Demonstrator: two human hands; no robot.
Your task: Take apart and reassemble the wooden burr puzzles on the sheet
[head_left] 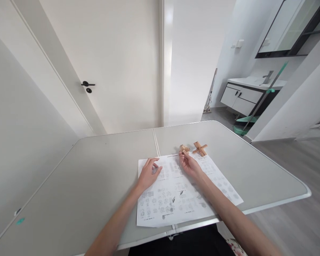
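A printed paper sheet (160, 213) with rows of small grey patterns lies on the table. My left hand (149, 172) rests on its upper left part, fingers curved and apart, with nothing in them. Over the sheet's top edge, my right hand (188, 164) has its fingertips pinched on a small wooden piece (185, 148), partly hidden by the fingers. Just right of that hand lies a cross-shaped wooden block assembly (200, 148), apart from the fingers.
The grey folding table (69, 199) has a seam down its middle and a pale metal rim. Behind it stands a closed white door (117, 64). To the right are a washbasin cabinet (242, 96) and a green dustpan (240, 130) on the floor.
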